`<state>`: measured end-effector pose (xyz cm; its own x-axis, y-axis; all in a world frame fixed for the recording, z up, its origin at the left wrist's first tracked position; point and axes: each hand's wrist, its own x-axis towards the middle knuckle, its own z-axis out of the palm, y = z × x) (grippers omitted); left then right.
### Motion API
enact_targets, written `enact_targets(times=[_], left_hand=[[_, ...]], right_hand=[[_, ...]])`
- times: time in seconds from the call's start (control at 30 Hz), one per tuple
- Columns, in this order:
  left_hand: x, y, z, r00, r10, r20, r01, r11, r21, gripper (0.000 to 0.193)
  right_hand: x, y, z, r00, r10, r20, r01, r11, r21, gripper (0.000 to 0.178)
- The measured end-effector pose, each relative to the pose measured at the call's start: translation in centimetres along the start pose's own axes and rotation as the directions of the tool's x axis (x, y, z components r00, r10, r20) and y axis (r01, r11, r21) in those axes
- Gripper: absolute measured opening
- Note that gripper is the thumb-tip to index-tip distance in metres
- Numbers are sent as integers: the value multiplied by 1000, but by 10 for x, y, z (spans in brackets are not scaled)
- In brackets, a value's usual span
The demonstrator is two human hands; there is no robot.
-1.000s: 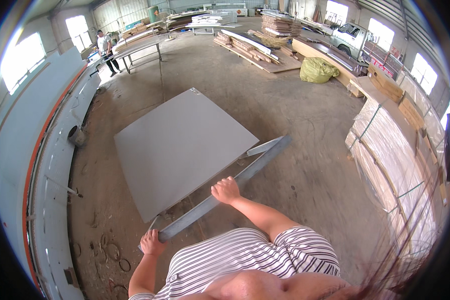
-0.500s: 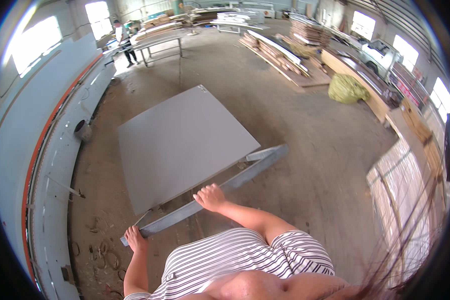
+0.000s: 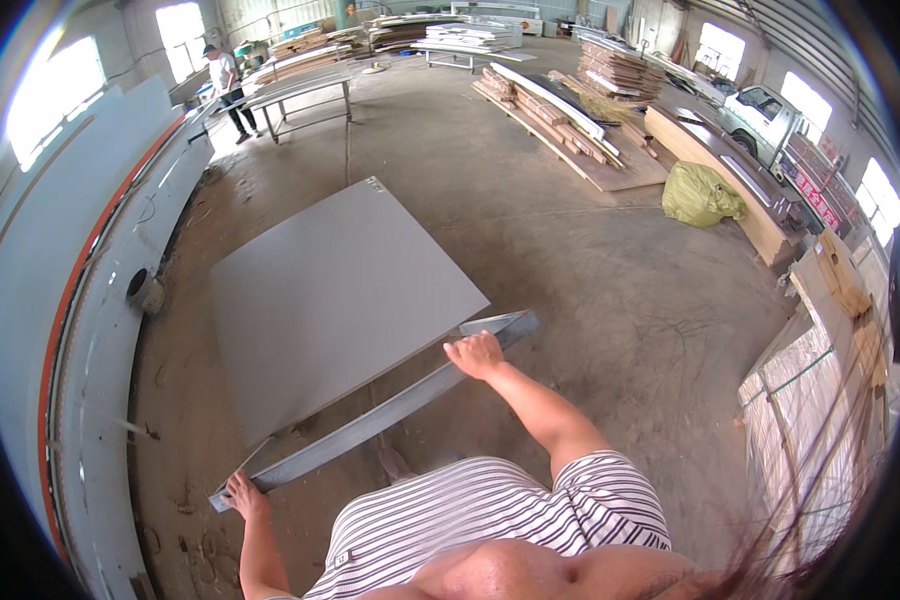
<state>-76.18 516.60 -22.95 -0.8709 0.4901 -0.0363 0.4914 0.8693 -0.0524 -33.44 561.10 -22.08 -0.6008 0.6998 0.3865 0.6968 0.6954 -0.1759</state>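
Observation:
A long grey metal bar (image 3: 370,425) crosses in front of my body, with a short arm of the same metal turning away from me at each end. My left hand (image 3: 242,492) is closed round it near its left end. Toward the right end, my right hand (image 3: 477,353) grips its top edge. Just beyond lies a large flat grey panel (image 3: 345,310), its near edge close to the bar. The short arms reach toward that edge; whether they run beneath the panel is hidden.
A long pale machine bed (image 3: 100,400) with an orange strip runs along the left, a bucket (image 3: 147,292) beside it. Another person (image 3: 227,90) stands by a metal table (image 3: 300,95). To the right are a yellow-green sack (image 3: 703,194), timber stacks (image 3: 560,120) and wrapped boards (image 3: 795,430).
My right hand has shifted along the bar toward its right end. My left hand keeps its hold. The bar and panel now appear a little farther left in view.

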Motion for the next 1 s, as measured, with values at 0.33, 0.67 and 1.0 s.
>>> enact_targets(times=[0.33,0.67,1.0], left_hand=[[239,18,14,994,-9,-105,8,1000,-6,70],[394,157,-35,981,194,30,-194,981,24,77],[511,308,-49,970,241,14,-242,966,87,81]], right_hand=[[168,-48,86,993,-42,-112,48,998,46,44],[327,-84,154,986,-62,-152,74,994,78,42],[476,-61,213,980,-156,-127,172,976,133,37]])
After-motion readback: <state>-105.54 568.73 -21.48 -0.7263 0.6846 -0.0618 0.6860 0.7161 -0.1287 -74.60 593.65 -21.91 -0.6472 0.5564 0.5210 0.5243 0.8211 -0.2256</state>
